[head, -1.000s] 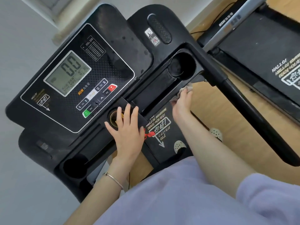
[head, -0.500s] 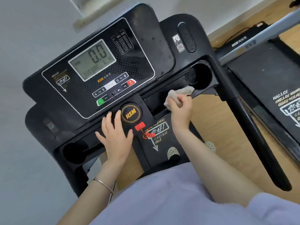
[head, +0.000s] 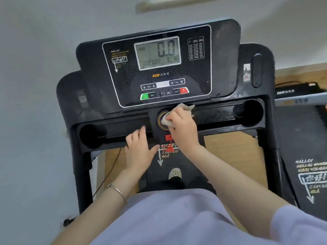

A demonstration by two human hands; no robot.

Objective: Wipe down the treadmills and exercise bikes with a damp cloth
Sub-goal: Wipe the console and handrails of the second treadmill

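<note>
From the head camera, your right hand (head: pixel 183 129) grips the crumpled cloth (head: pixel 184 107) and presses it on the round dial (head: pixel 159 121) in the middle of the treadmill (head: pixel 224 55) console, just below the buttons (head: pixel 164 92). Your left hand (head: pixel 139 151) lies flat with straight fingers on the front edge of the left tray (head: pixel 122 129), near the red safety key (head: pixel 169 137). A second treadmill (head: pixel 304 138) stands at your right.

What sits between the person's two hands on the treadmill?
Head view: a red safety tab, with a red clip below it, lies between the left hand and right hand.
</note>
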